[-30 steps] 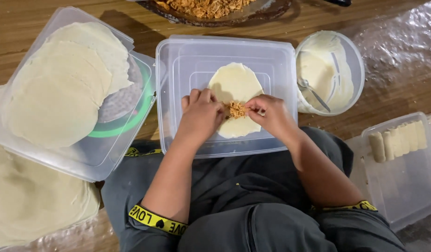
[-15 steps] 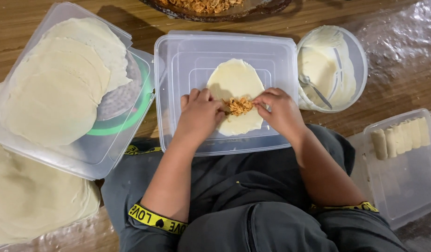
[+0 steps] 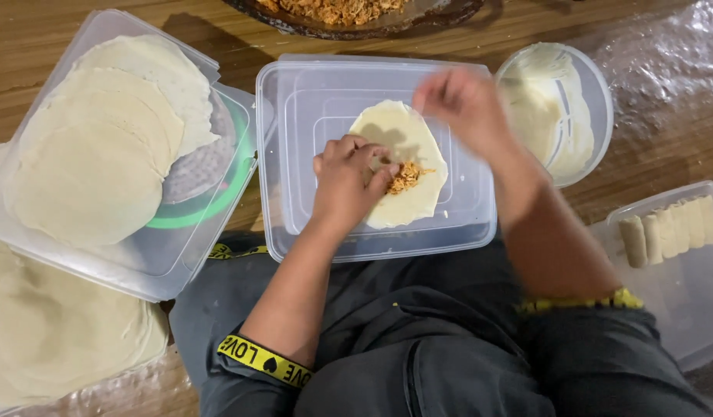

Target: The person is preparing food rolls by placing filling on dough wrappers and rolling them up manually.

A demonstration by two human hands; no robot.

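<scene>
A round pale wrapper lies on an upturned clear plastic lid in front of me. A small heap of shredded orange filling sits on its near half. My left hand rests on the wrapper's left edge, fingers curled beside the filling, folding the edge over. My right hand is raised and blurred above the wrapper's far right edge, near the bowl of white paste; nothing shows in it.
Stacked round wrappers fill a clear container at left, more wrappers lie at lower left. A dish of shredded filling stands at the top. A clear box with several rolled pieces sits at right.
My right hand has left the filling and lifted up and to the right, toward the paste bowl. My left hand stays on the wrapper's edge.
</scene>
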